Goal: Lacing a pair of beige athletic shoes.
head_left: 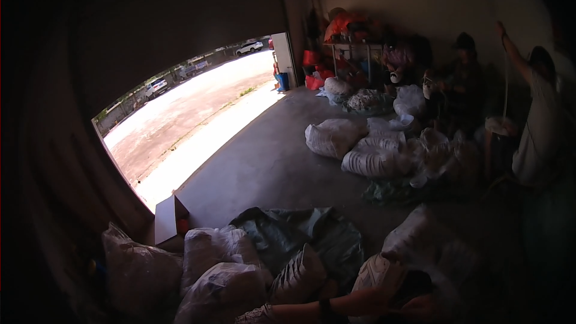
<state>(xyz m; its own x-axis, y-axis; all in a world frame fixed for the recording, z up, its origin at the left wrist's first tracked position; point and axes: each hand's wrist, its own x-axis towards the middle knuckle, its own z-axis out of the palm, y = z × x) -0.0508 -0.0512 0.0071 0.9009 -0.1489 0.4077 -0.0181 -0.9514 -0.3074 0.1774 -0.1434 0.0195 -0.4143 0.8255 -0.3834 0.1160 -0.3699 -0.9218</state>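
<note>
At the lower right, my left forearm with a dark wristband reaches in from the lower edge. My left hand is closed on a pale shoe with raised lines on its side. Close beside it is a dark opening or dark piece, too dim to make out. My right hand is just below that dark area; shadow hides its fingers. Left of the shoe stands a row of nested pale shoe-like pieces. Beyond the shoe lies a pale plastic bag.
Filled clear plastic bags crowd the lower left, near an open carton. A green sheet lies ahead. More bundles stand farther right. Several people sit or stand at the back right, one with an arm raised. A wide doorway opens left.
</note>
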